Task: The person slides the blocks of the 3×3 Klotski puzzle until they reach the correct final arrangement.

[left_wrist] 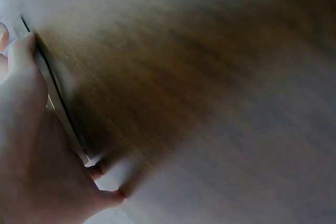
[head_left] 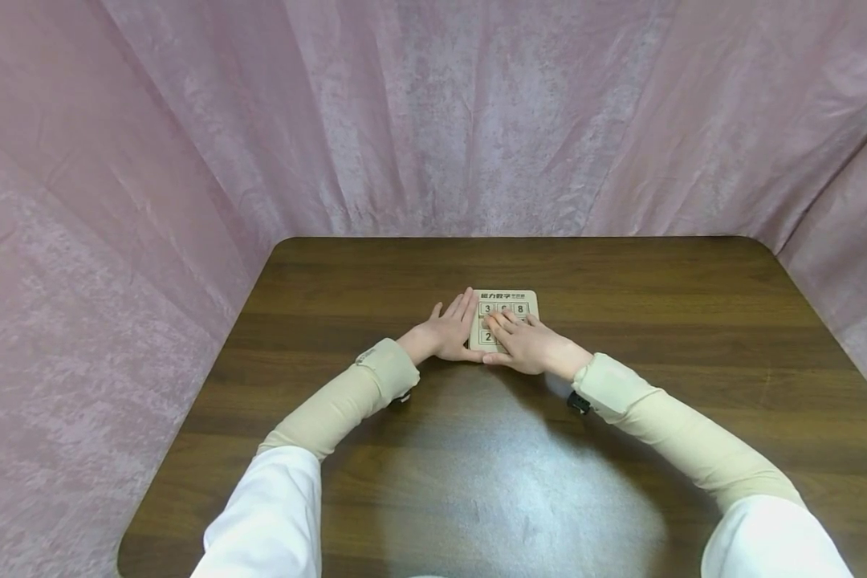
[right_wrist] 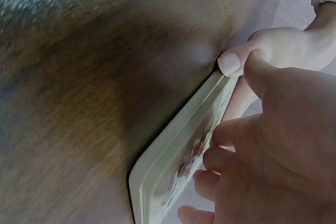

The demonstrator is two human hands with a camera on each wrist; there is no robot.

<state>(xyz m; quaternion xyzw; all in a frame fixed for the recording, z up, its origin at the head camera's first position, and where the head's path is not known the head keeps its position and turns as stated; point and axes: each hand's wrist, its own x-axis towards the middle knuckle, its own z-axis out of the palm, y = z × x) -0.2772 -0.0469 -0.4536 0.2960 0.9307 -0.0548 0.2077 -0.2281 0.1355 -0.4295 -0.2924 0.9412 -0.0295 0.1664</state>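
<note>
Head view: the desk (head_left: 376,293) reaches around my straight-fingered left hand (head_left: 449,329) and loosely bent right hand (head_left: 527,347); between and beneath them sits the number board (head_left: 504,299), its side seemingly braced by my left so my right fingers can touch the number tiles (head_left: 487,309).

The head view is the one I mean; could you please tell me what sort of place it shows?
Probably a curtained-off booth for recording tabletop activities, though the wider room is hidden: pink curtains hang behind and beside a wooden table, which holds a number board.
</note>
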